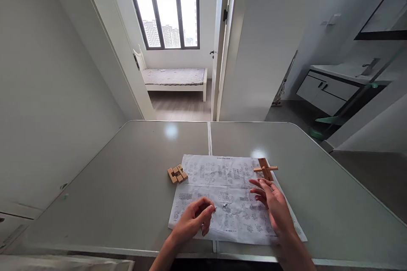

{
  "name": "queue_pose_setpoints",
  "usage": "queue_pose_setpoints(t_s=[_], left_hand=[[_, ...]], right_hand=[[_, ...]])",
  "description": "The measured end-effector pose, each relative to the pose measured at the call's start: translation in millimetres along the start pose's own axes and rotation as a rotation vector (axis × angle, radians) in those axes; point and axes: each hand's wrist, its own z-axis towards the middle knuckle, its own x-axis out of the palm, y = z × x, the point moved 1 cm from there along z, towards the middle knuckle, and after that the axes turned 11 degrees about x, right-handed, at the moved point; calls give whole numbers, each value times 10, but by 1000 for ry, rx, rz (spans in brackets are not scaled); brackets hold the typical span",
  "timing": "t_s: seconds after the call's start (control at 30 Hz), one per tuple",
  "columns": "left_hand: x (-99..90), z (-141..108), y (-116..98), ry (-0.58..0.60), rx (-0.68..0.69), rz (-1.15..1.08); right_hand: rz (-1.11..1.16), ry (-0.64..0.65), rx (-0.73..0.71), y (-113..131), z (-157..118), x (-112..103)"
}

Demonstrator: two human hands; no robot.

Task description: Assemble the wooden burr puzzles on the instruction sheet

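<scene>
The diagram sheet (235, 193) lies flat so its drawings show. Right hand (274, 201), fingers apart, is by the wooden cross (266, 169), sheet's top right; wooden blocks (181, 173), sheet's left. Left hand (196, 218) curls; can't tell if holding.

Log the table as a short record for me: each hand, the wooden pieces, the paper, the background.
Left hand: curled over the paper's lower left; grip contents unclear
Right hand: fingers loosely extended beside the crossed wooden pieces; contact unclear
Crossed wooden pieces: at the paper's upper right
Wooden block cluster: at the paper's left edge
Paper: printed diagram sheet, across the table seam
Background: bed below window
</scene>
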Motion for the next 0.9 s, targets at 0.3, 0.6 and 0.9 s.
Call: queue_pose_setpoints(t_s=[0.3, 0.6, 0.9], left_hand=[[-14, 23, 17, -22, -10, 22], [17, -33, -17, -57, 22, 80], [-565, 0, -274, -633, 504, 1277]], right_hand=[[-364, 266, -196, -160, -314, 372], [-556, 224, -327, -288, -462, 385], [-571, 205, -366, -216, -478, 397]])
